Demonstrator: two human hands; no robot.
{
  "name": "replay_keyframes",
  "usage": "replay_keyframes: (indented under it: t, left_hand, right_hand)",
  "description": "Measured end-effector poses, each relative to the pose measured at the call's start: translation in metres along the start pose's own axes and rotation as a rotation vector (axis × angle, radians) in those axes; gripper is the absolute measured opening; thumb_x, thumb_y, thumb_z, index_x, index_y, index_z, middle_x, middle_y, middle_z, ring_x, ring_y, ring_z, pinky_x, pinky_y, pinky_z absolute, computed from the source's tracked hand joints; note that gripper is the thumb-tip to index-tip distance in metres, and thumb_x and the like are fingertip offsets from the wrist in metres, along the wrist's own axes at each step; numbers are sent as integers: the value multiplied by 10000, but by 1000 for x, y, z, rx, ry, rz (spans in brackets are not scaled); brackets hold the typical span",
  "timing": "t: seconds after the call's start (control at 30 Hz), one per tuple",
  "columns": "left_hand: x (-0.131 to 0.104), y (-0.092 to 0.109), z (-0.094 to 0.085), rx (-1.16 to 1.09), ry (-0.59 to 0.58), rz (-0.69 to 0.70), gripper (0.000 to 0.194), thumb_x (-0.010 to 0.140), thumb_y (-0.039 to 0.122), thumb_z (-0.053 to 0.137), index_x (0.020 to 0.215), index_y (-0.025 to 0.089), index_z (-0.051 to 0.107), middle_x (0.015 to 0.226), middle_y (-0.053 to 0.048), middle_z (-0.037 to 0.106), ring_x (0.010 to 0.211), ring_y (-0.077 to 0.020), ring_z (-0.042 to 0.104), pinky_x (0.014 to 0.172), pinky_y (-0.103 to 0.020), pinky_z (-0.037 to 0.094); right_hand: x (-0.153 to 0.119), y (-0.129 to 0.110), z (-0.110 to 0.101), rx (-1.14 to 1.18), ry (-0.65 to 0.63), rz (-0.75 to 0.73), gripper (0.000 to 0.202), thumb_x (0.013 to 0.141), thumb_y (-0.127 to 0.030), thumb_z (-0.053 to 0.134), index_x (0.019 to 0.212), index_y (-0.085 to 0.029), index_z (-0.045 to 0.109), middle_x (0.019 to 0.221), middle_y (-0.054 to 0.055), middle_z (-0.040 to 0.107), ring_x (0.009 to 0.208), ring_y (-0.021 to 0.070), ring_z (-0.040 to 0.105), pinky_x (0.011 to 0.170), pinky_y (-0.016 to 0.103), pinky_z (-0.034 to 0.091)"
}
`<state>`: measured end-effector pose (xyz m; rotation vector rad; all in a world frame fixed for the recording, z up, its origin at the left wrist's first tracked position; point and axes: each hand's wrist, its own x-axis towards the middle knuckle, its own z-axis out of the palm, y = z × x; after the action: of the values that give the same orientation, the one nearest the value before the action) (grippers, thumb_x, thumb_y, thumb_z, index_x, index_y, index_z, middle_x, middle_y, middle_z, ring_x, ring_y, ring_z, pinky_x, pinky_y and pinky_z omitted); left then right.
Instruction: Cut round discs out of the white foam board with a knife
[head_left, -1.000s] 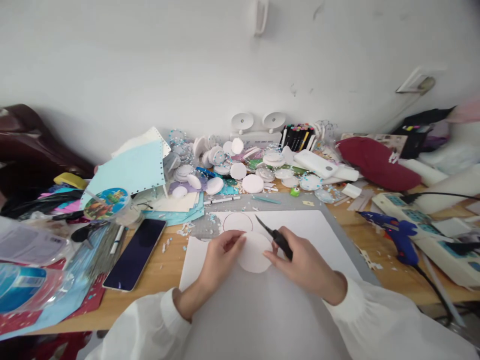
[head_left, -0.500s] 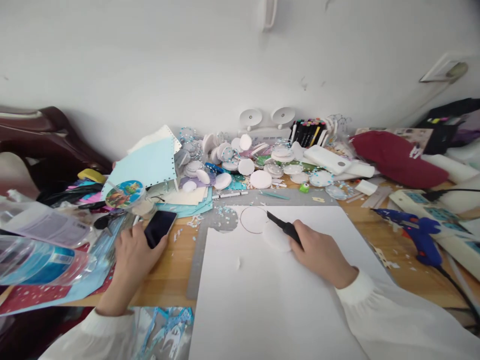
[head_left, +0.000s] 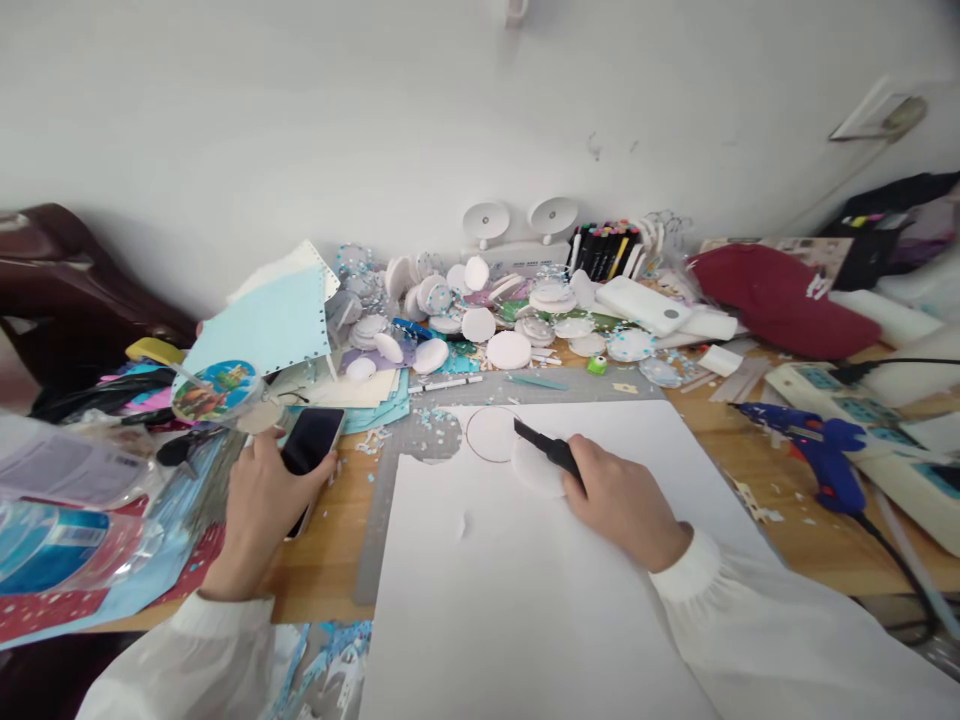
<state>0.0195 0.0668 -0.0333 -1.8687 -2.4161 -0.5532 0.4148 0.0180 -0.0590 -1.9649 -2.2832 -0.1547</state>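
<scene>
Phone (head_left: 309, 447): flat glossy black slab, gripped by left hand (head_left: 259, 500) | right hand (head_left: 619, 500): clasps black knife (head_left: 546, 448) on white round disc (head_left: 534, 468)

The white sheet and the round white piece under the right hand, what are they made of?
The white sheet looks like thin foam board or stiff paper: matte, flat, with a small dent and a drawn circle. The round white piece under the right hand looks like the same matte stuff, cut out. Which one exactly, I cannot tell.

A dark phone (head_left: 309, 445) lies tilted under the left grip (head_left: 264, 490); a black knife (head_left: 546, 448) and white disc (head_left: 534, 468) sit in the right grip (head_left: 615, 495).
</scene>
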Motion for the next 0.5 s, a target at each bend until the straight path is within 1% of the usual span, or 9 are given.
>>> replay_keyframes:
  t: [0.1,0.17,0.27,0.33,0.4,0.47,0.5]
  left_hand:
    - [3,12,6,52,18,34,841,691,660,586,1255,48,465,1096,-238,605,1075,-420,569,894,-498,462]
    - [6,16,10,69,33,51,871,676,673,596,1252,32,471,1094,-247,606,1074,-433,569,884,-511,468]
    - [11,12,14,-55,74,61,876,656,672,621,1222,15,498,1050,-254,618,1069,-456,566,901,-564,444]
    - [12,3,10,-188,95,67,769,719,641,572,1194,39,526,1025,-228,635,1049,-424,587,910,-561,441]
    - [9,-7,1,-289,105,72,584,821,572,466,1144,95,565,1046,-178,649,1035,-349,610,919,-502,456]
    - [4,-16,-9,-368,115,84,455,897,493,359,1004,141,629,1116,-134,641,1089,-287,592,970,-440,435]
    - [1,-21,-12,-404,115,93,453,918,463,321,907,153,651,1144,-119,634,1125,-268,573,1005,-419,411]
  right_hand:
    - [1,0,1,0,6,-3,80,857,-180,482,937,-170,488,807,41,663,632,191,630,521,297,202]
    - [1,1,1,-1,8,-8,81,859,-184,481,939,-173,486,803,36,660,632,190,631,520,298,205]
    - [0,1,2,-6,9,-8,74,858,-191,484,931,-177,485,792,29,655,625,190,630,516,297,204]
    - [0,2,2,-10,9,-5,68,856,-192,485,922,-178,483,783,27,652,619,191,630,515,297,203]
    - [0,2,2,-13,8,-5,70,855,-192,487,924,-179,482,782,26,652,619,193,632,515,297,203]
    - [0,2,3,-15,7,-7,72,857,-196,491,926,-179,481,778,25,652,616,196,633,514,297,202]
    - [0,3,3,-15,5,-9,70,858,-201,494,923,-179,480,777,26,653,615,197,634,514,296,202]
